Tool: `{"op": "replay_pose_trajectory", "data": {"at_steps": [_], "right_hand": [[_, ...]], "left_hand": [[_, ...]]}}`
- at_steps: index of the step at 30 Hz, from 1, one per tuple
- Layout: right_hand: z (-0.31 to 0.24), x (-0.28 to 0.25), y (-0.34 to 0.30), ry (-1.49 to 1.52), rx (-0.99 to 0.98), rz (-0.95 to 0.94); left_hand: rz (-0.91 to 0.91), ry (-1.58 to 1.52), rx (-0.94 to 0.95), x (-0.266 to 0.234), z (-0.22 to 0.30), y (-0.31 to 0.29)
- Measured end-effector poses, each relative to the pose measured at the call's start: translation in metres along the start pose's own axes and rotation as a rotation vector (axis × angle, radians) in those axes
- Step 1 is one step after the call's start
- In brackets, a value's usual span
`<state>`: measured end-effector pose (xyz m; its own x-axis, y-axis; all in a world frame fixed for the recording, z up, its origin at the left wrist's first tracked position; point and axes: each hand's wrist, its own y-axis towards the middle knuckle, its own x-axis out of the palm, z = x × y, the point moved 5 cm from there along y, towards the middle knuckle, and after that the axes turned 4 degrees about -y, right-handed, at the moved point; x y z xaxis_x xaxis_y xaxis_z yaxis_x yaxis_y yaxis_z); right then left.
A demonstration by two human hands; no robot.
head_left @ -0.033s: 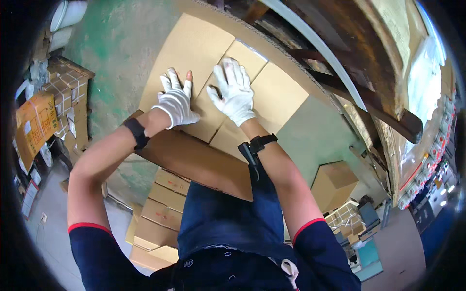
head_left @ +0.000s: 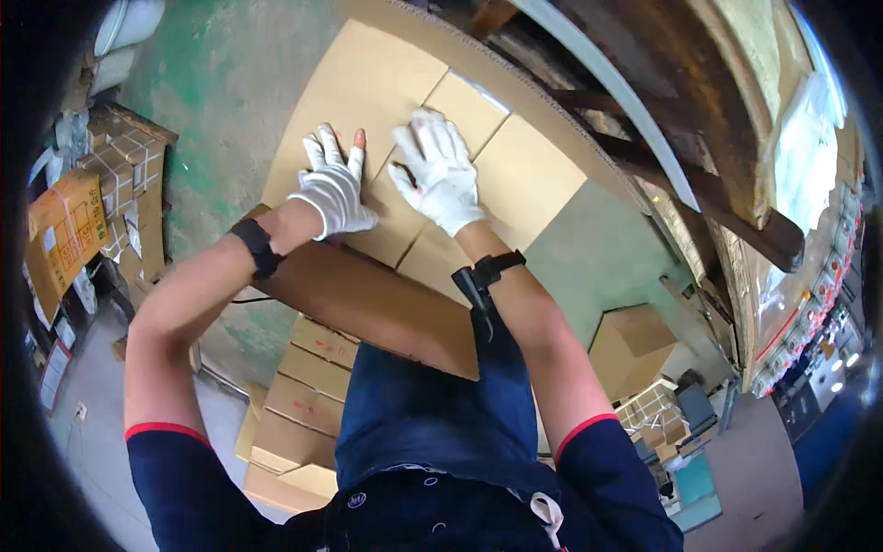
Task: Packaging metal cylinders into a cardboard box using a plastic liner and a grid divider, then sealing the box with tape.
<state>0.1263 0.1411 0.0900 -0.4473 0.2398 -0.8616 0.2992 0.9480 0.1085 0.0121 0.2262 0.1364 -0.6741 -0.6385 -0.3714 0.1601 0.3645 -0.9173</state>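
A large brown cardboard box lies before me, its top showing two wide panels with a narrower strip between them. My left hand, in a white glove with one fingertip bare, rests on the left panel with its fingers spread. My right hand, also gloved in white, lies flat over the strip, thumb held apart. Neither hand grips anything. A near flap folds outward toward my body, and a far flap stands up along the far edge.
Several stacked cartons are below the near flap. Strapped cartons and an orange box stand at the left. A wooden frame with a grey curved rail rises at the far right; another carton sits on the floor at right.
Both hands stay on the box and have barely shifted. My right fingers lean slightly further left, and my left forearm has moved a little left.
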Motion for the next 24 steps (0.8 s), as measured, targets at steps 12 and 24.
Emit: {"op": "replay_pose_trajectory", "data": {"at_steps": [12, 24], "right_hand": [[-0.023, 0.034, 0.006, -0.039, -0.36, -0.279], [0.073, -0.17, 0.041, 0.065, 0.317, 0.057]], "left_hand": [[1.121, -0.524, 0.263, 0.121, -0.099, -0.144], [1.348, -0.457, 0.188, 0.002, 0.002, 0.043]]}}
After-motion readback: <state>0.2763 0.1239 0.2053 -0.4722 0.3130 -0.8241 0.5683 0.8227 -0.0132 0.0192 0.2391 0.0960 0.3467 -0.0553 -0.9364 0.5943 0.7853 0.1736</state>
